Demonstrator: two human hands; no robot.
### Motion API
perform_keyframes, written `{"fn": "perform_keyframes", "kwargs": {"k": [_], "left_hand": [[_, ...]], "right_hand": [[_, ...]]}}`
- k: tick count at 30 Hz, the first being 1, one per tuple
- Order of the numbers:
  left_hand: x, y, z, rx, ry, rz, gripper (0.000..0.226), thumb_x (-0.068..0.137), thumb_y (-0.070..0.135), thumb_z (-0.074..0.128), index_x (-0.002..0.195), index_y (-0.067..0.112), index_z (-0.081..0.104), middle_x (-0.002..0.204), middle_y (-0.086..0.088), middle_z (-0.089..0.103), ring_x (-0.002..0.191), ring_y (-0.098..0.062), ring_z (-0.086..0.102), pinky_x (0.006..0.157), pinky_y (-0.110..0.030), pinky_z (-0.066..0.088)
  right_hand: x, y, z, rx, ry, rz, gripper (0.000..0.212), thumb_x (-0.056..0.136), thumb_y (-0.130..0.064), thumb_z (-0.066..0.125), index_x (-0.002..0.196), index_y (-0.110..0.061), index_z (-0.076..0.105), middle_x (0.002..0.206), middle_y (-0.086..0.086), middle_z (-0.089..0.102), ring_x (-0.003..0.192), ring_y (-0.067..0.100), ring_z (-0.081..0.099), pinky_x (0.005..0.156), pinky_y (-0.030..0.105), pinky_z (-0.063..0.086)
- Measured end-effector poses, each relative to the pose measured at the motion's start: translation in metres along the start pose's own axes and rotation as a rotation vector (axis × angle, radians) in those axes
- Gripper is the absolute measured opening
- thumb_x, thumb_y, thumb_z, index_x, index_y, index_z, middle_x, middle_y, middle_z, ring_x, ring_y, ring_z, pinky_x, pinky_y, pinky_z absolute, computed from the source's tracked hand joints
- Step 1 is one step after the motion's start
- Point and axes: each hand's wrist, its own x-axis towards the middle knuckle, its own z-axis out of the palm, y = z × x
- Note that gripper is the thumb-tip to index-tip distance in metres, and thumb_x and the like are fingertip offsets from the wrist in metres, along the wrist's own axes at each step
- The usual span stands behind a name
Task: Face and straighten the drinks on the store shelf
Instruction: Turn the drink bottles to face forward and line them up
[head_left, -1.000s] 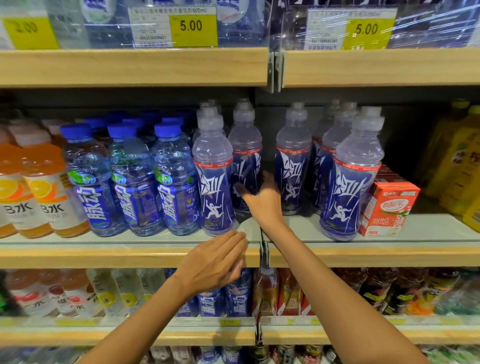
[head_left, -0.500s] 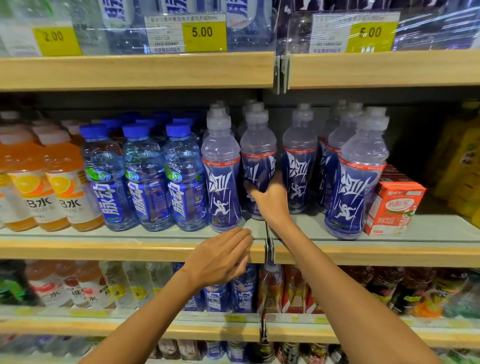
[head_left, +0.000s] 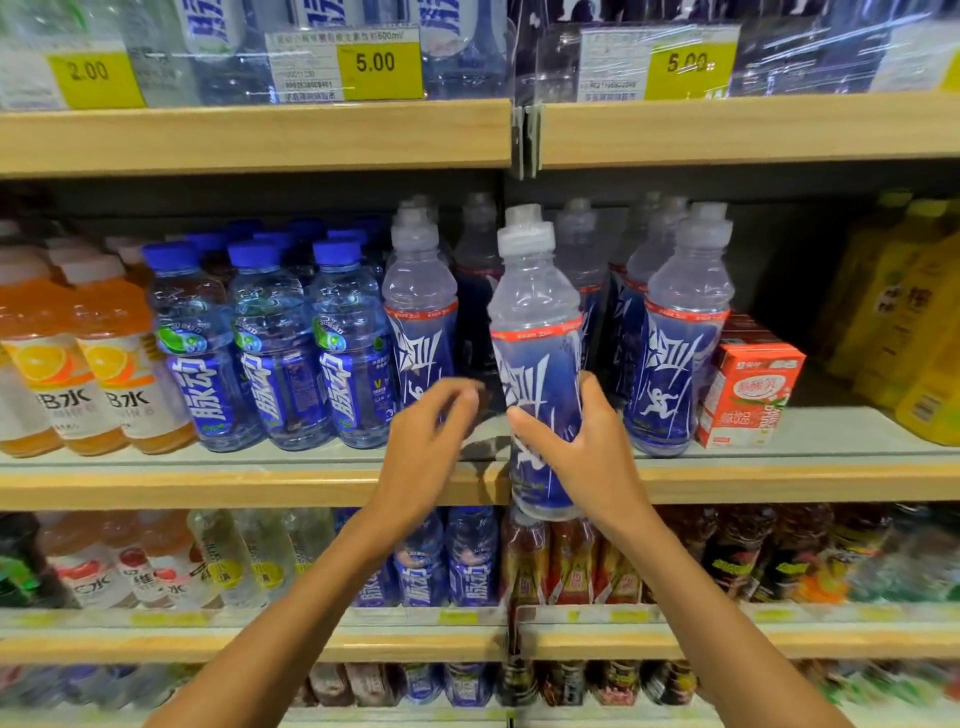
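The right hand (head_left: 587, 457) grips the lower half of a clear plastic sports-drink bottle with a dark blue label and a white cap (head_left: 537, 358). The thumb lies across the front of the label and the fingers curl round its far side. The bottle stands nearly upright in the air, clear of the light wooden-edged middle shelf (head_left: 208, 488), with its base hanging in front of the shelf lip and just below it.

At nine o'clock from this bottle the left hand (head_left: 426, 447) hovers before the shelf edge, its fingers loosely bent and holding nothing. It is blurred, so I cannot tell whether the fingertips touch anything.

Just past those fingers, at ten o'clock from the left hand, a matching blue-labelled sports bottle (head_left: 420, 322) stands at the shelf front, with more behind it. At three o'clock from the held bottle another matching sports bottle (head_left: 680, 343) stands at the front of its own row. Touching its right side is a red and white drink carton (head_left: 748, 389). Yellow bottles (head_left: 914, 338) stand farther out at three o'clock.

Out at nine o'clock stand three clear water bottles with blue caps (head_left: 270, 343), then orange drink bottles with white caps (head_left: 109, 364). At twelve o'clock, on the shelf above, hangs a yellow price tag reading 5.00 (head_left: 379, 65).
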Motion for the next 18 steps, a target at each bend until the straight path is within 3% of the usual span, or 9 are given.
{"fn": "perform_keyframes", "kwargs": {"k": [2, 4, 8, 11, 14, 18], "left_hand": [[0.013, 0.03, 0.001, -0.44, 0.008, -0.167, 0.026, 0.096, 0.034, 0.048, 0.105, 0.018, 0.067, 0.096, 0.002, 0.073, 0.091, -0.009, 0.066, 0.083, -0.028, 0.053], [0.023, 0.05, -0.001, -0.619, -0.003, -0.206, 0.046, 0.086, 0.05, 0.045, 0.112, 0.017, 0.064, 0.105, -0.002, 0.073, 0.098, -0.015, 0.067, 0.084, -0.027, 0.054], [0.024, 0.068, 0.005, -0.614, 0.04, -0.214, 0.059, 0.076, 0.057, 0.054, 0.11, 0.01, 0.066, 0.1, -0.008, 0.073, 0.093, -0.021, 0.07, 0.078, -0.03, 0.055], [0.022, 0.07, 0.011, -0.503, 0.116, -0.167, 0.038, 0.075, 0.044, 0.073, 0.099, 0.015, 0.069, 0.089, -0.003, 0.074, 0.084, -0.018, 0.071, 0.073, -0.028, 0.056], [0.025, 0.071, 0.011, -0.49, 0.187, -0.154, 0.012, 0.075, 0.024, 0.079, 0.082, 0.021, 0.07, 0.076, 0.002, 0.072, 0.073, -0.015, 0.069, 0.067, -0.029, 0.055], [0.039, 0.072, 0.002, -0.66, 0.139, -0.278, 0.018, 0.062, 0.02, 0.077, 0.077, 0.015, 0.071, 0.073, -0.002, 0.071, 0.065, -0.017, 0.067, 0.058, -0.029, 0.054]], "right_hand": [[-0.011, -0.001, 0.003, 0.036, -0.026, 0.024, 0.033, 0.082, -0.026, 0.072, 0.109, -0.02, 0.054, 0.094, -0.015, 0.067, 0.084, -0.006, 0.064, 0.067, 0.006, 0.046], [-0.019, -0.001, 0.007, 0.056, -0.041, 0.045, 0.029, 0.082, -0.028, 0.073, 0.104, -0.027, 0.054, 0.091, -0.018, 0.069, 0.083, -0.005, 0.065, 0.066, 0.006, 0.046], [-0.032, 0.0, 0.023, 0.04, -0.045, 0.042, 0.033, 0.08, -0.029, 0.075, 0.104, -0.026, 0.051, 0.095, -0.01, 0.067, 0.081, -0.002, 0.064, 0.063, 0.006, 0.045], [-0.036, 0.001, 0.033, -0.009, -0.007, 0.002, 0.041, 0.08, -0.032, 0.075, 0.11, -0.028, 0.049, 0.1, -0.008, 0.064, 0.086, -0.001, 0.063, 0.068, 0.007, 0.046], [-0.035, -0.001, 0.034, 0.008, -0.03, 0.006, 0.044, 0.078, -0.036, 0.077, 0.111, -0.03, 0.048, 0.099, -0.009, 0.065, 0.087, 0.001, 0.063, 0.07, 0.01, 0.048], [-0.025, -0.002, 0.017, 0.203, -0.158, 0.102, 0.054, 0.069, -0.046, 0.076, 0.116, -0.032, 0.051, 0.106, -0.012, 0.068, 0.097, 0.004, 0.066, 0.081, 0.02, 0.053]]}}
